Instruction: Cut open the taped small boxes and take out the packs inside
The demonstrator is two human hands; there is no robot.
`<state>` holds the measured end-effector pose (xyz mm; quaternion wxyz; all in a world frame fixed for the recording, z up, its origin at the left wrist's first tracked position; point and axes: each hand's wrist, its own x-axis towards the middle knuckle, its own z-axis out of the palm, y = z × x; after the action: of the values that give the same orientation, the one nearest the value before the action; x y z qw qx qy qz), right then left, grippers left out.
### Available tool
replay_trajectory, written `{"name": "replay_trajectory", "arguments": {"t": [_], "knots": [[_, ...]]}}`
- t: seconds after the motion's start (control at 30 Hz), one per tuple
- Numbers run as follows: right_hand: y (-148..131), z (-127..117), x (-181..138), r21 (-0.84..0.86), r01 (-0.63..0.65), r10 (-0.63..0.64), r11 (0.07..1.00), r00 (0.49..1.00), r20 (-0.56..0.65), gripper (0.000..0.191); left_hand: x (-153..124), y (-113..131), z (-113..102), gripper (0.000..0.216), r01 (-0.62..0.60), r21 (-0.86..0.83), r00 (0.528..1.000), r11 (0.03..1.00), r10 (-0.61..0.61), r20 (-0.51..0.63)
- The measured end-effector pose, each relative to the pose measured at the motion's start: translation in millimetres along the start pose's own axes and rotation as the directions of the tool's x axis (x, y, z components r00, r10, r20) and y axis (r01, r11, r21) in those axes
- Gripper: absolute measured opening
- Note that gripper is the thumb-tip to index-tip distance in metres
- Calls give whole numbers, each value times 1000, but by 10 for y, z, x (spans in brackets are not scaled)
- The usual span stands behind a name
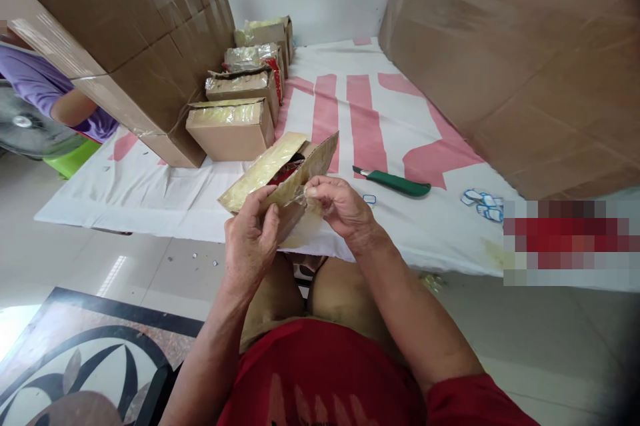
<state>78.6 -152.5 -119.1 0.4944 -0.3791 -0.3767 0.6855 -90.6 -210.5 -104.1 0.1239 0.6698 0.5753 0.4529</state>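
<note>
Top: red garment, short-sleeved; the right sleeve ends above the elbow at the lower right edge of the view.
Print: faded pale streaks on the red chest fabric; not readable.
Arms: both forearms bare, no watch, band or ring to be seen.
Left hand [250, 239]: bare, no glove; nails short.
Right hand [340, 206]: bare, no glove; nails short.
Legs: bare at the knees and thighs where they show.
Lower garment: a small patch of black-and-white patterned fabric shows between the thighs; its cut cannot be told.
</note>
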Motion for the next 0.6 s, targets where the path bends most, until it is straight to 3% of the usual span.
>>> {"name": "replay_trajectory", "arguments": {"t": [0.13,0.27,0.43,0.6], "knots": [[-14,31,-1,65,-7,7,998,1000,10,18,-2,-13,-52,31,-15,-7,998,1000,15,58],[-40,42,-25,57,-27,25,998,999,40,17,-13,-21,-73,52,-7,-50,988,999,14,152],[-92,38,-59,63,-56,55,996,998,18,17,-23,-33,-10,20,39,9,996,999,-40,84],[-195,70,-90,93,-49,49,994,999,2,16,-16,-38,42,18,46,56,996,997,-50,73]]}}
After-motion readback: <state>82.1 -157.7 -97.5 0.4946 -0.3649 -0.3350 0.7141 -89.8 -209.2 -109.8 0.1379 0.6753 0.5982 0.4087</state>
